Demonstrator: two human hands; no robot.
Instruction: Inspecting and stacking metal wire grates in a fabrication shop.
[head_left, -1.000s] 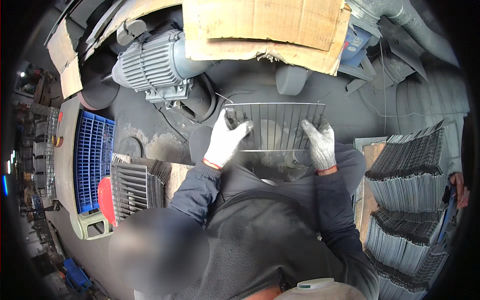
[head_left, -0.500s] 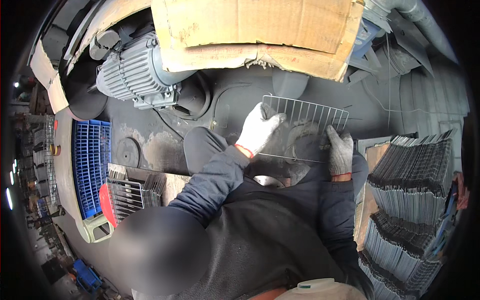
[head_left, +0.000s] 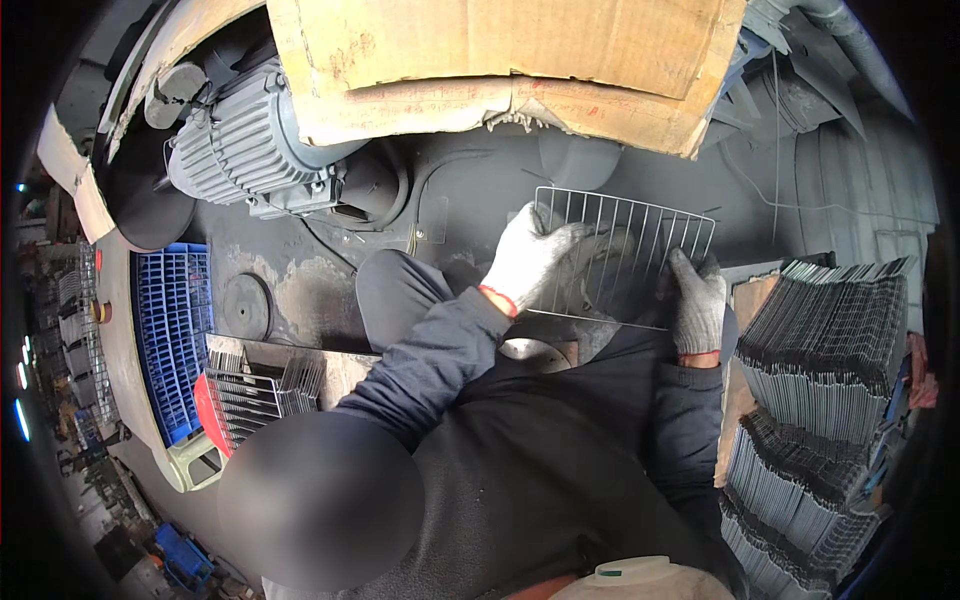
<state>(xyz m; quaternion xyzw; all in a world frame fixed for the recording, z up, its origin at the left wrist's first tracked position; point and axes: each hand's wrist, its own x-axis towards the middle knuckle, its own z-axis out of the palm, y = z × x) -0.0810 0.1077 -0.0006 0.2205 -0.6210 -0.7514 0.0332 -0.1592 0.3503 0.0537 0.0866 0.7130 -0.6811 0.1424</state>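
Note:
Between my gloved hands I hold up a rectangular wire rack (head_left: pixel 622 262) of thin parallel metal rods. My left hand (head_left: pixel 532 255), in a white knit glove with a red cuff, is closed on the rack's left edge. The right hand (head_left: pixel 697 308), in a greyer glove, grips its right edge with the thumb at the rods. Behind the rack a wheel-like round part shows only as a blur through the rods. My knees in dark trousers lie below and beside it.
Tall stacks of wire racks (head_left: pixel 825 340) stand at my right. At left, more racks (head_left: pixel 255 395) lean near a red piece and a blue plastic crate (head_left: pixel 172 340). A grey electric motor (head_left: pixel 250 140) sits ahead left. Cardboard (head_left: pixel 500 45) hangs over the far side.
The rack and both hands have shifted slightly to the right. Both hands keep their hold on its two side edges.

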